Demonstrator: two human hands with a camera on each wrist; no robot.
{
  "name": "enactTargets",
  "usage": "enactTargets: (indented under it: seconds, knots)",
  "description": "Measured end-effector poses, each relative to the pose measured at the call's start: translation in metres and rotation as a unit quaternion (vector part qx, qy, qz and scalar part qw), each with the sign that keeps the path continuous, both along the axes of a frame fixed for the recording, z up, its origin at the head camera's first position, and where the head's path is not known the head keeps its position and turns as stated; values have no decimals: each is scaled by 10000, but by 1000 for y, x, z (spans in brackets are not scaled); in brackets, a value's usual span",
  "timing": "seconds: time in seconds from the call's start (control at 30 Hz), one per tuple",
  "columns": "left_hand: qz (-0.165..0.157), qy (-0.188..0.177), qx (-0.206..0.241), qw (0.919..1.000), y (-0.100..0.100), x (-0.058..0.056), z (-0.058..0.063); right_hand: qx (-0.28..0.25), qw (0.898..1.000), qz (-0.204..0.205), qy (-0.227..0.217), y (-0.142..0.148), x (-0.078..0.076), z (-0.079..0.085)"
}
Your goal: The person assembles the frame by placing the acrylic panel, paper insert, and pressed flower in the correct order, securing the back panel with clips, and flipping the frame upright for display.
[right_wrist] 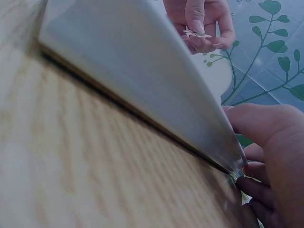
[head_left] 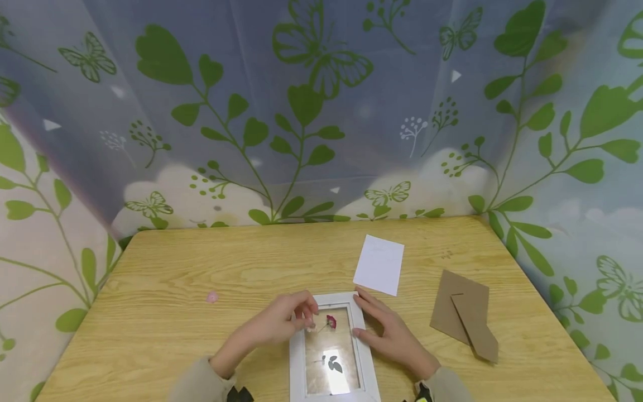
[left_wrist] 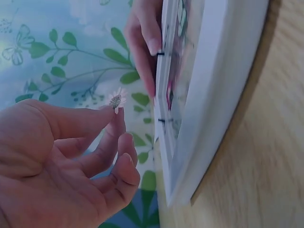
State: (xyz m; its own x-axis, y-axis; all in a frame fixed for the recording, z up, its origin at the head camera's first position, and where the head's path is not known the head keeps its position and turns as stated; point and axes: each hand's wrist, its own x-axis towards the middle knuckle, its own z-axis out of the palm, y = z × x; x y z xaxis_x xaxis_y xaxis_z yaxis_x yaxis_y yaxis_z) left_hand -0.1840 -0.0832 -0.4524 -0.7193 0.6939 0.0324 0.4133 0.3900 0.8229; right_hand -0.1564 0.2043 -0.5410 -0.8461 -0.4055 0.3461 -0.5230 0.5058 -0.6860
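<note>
No text, label, brand, number or sign can be read in these views. On the white picture frame [head_left: 297, 363] I find no legible letter, and for the white paper sheet [head_left: 379, 265] (it appears quite small here) I cannot tell if it carries some faint print.

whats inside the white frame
Within the white frame lie a red flower near the top and dark leaves below it. The left hand, pinching a pale flower, covers part of the upper-left edge; anything under it is hidden.
</note>
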Motion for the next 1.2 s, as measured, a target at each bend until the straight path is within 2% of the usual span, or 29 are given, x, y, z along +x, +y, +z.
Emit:
enactTargets:
  seconds: [0.2, 0.43, 0.87, 1.0, 1.2]
  knots:
    - [5, -276, 80, 9996, 7, 6, -6, 5, 10000, -28, 26, 0, 1, 0]
    - [194, -420, 100, 9989, 16, 11, -16, 33, 10000, -10, 75, 0, 0, 1]
    - [429, -23, -239, 9988, 20, 15, -27, -31, 10000, 13, 31, 1, -1, -1]
    - [522, 330, -404, 9973, 22, 16, -32, -66, 10000, 31, 21, 1, 0, 0]
    - [715, 773, -576, 9928, 23, 21, -30, -62, 9999, 19, 132, 1, -1, -2]
